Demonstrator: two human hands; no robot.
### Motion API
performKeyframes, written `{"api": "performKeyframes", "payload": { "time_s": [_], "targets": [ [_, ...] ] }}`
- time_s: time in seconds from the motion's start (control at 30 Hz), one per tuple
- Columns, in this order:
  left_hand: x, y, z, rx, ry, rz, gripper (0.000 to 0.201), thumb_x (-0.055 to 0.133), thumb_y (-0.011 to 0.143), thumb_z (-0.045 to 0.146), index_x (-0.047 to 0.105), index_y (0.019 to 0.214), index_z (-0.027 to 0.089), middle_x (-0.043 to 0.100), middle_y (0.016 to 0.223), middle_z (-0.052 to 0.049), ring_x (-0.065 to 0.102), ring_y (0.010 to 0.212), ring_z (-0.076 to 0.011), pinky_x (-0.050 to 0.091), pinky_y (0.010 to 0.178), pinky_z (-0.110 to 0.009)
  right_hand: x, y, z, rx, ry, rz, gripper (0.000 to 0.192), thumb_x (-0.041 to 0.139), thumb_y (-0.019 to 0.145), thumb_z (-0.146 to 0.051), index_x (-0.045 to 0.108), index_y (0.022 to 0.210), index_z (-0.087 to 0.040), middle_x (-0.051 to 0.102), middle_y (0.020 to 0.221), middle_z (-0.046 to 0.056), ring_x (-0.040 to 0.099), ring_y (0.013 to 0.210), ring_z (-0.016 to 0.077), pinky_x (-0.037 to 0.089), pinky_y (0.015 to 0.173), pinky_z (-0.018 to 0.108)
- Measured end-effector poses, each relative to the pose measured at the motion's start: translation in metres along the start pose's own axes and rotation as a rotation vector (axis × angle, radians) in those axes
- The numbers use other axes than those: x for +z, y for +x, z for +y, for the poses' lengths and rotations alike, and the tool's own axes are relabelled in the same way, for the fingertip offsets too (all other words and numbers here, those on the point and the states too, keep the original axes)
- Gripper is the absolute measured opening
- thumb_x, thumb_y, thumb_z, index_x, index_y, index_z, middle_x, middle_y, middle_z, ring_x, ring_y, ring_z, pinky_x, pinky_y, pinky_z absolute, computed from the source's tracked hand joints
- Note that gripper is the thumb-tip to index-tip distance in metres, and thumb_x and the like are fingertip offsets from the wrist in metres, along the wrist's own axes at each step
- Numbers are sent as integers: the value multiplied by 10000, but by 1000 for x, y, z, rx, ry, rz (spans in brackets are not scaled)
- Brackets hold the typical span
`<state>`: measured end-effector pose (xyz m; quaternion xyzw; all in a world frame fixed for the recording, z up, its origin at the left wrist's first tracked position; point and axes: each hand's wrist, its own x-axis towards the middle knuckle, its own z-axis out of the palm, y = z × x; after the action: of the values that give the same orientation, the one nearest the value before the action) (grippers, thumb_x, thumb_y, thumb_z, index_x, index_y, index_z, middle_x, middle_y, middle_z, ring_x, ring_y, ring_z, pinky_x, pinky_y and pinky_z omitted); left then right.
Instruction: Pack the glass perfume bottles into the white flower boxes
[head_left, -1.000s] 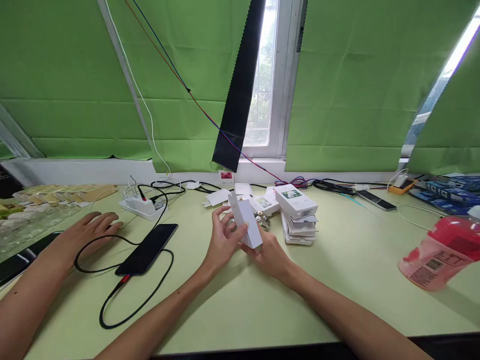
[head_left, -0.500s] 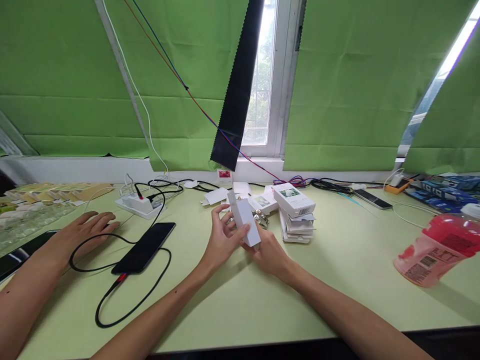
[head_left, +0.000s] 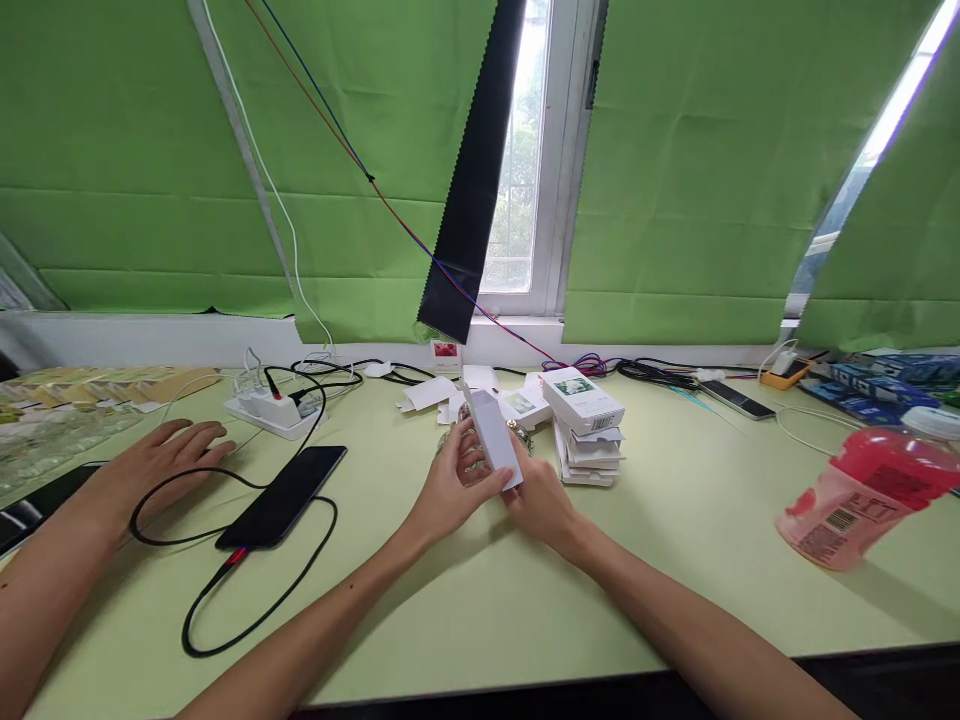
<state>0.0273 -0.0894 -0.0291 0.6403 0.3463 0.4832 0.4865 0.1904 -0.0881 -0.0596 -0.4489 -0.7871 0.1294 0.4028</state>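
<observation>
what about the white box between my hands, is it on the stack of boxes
No, the left hand holds the white box beside the right hand, clear of the stack of boxes.

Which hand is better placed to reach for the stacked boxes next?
Probably the right hand: it is nearer the stacked boxes, while the left hand lies farther left, its thumb against the white box.

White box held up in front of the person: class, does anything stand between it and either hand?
Nothing visible does. The left hand holds the white box directly; the right hand is right beside it, but its fingertips are hidden.
</observation>
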Motion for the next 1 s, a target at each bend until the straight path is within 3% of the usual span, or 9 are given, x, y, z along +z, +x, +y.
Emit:
{"api": "performKeyframes", "payload": {
  "time_s": [0.23, 0.53, 0.83, 1.0],
  "targets": [
    [1, -1, 3, -8, 37, -27, 780, 860, 763, 384, 467, 1420, 235, 646, 1369, -146, 700, 1187, -303, 644, 941, -441, 0, 0, 3, 11, 0, 4, 963, 619, 745, -51, 307, 1639, -220, 814, 873, 37, 751, 730, 268, 585, 675, 310],
    [2, -1, 7, 36, 119, -24, 743, 931, 644, 339, 578, 1287, 221, 742, 1186, -119, 739, 1115, -328, 645, 973, -507, -4, -2, 2, 15, 70, -23, 1024, 615, 718, -51, 260, 1657, -249, 810, 903, 38, 747, 723, 269, 586, 655, 314],
    [2, -2, 6, 75, 183, 8, 724, 917, 656, 339, 591, 1289, 208, 756, 1152, -114, 754, 1076, -320, 654, 951, -489, -2, -1, 2, 16, 115, -28, 983, 611, 731, -63, 288, 1643, -240, 807, 940, 63, 748, 770, 274, 593, 679, 318],
    [3, -2, 6, 95, 176, 32, 737, 931, 643, 335, 597, 1287, 206, 759, 1163, -121, 751, 1081, -331, 645, 960, -517, 1, -1, 5, 5, 113, 16, 928, 618, 753, -87, 322, 1622, -219, 790, 885, 49, 712, 699, 237, 575, 648, 301]
  ]
}}
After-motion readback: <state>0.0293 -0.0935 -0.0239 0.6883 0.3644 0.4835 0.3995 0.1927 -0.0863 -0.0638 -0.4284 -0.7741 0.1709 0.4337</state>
